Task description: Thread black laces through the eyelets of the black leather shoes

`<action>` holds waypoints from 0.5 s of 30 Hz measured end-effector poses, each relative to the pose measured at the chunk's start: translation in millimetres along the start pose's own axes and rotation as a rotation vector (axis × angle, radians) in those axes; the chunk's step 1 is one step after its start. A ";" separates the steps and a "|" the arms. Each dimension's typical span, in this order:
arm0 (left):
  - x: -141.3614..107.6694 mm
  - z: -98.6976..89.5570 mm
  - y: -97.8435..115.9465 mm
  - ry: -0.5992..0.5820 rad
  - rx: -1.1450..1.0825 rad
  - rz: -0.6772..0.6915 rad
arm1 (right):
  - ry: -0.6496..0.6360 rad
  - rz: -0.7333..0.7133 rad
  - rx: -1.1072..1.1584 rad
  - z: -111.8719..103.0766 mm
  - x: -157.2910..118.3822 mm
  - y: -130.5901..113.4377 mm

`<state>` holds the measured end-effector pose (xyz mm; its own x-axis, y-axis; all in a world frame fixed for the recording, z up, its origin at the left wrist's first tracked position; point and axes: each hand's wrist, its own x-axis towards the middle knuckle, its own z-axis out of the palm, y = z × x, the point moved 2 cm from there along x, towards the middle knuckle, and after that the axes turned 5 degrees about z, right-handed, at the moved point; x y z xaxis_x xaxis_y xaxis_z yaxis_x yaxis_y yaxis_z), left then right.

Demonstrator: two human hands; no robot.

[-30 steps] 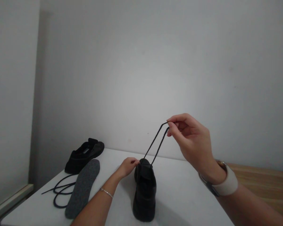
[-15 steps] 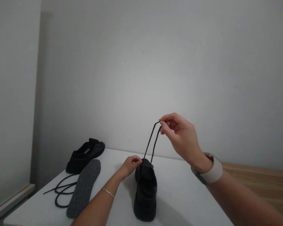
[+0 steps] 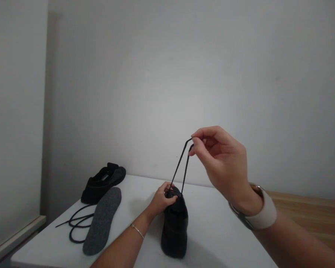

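A black shoe (image 3: 175, 230) stands on the white table with its heel toward me. Two strands of black lace (image 3: 179, 162) rise from its front part to my right hand (image 3: 226, 163), which pinches them between thumb and fingertips above and right of the shoe. My left hand (image 3: 162, 199) is around the left side of the shoe's front, thumb over the tongue area and fingers on the far side, gripping it. The shoe's toe is partly hidden by the tongue and this hand.
On the left of the white table (image 3: 145, 253) are another black shoe (image 3: 96, 188), a grey insole (image 3: 103, 221) and a loose black lace (image 3: 70, 223). A wooden surface (image 3: 309, 212) lies at right, and a pale wall stands behind.
My left hand has moved right and onto the shoe's front, its thumb now over the tongue. My right hand has risen slightly and moved right, still pinching the lace.
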<state>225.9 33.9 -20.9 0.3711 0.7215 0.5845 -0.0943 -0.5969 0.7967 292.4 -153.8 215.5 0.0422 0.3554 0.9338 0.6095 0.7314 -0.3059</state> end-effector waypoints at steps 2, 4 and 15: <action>-0.8 -0.1 -2.7 0.027 0.014 0.000 | -0.022 -0.006 0.003 2.1 -2.7 -1.9; -1.3 -1.3 -5.0 0.041 0.053 -0.008 | -0.047 -0.005 0.013 3.6 -2.7 -0.8; 11.1 -28.9 177.1 0.281 0.288 0.587 | -0.055 0.111 0.132 1.0 11.2 20.3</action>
<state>186.6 -53.7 131.2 0.0782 0.2921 0.9532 0.0569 -0.9558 0.2883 304.5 -134.4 219.6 0.0578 0.4668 0.8825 0.4940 0.7548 -0.4316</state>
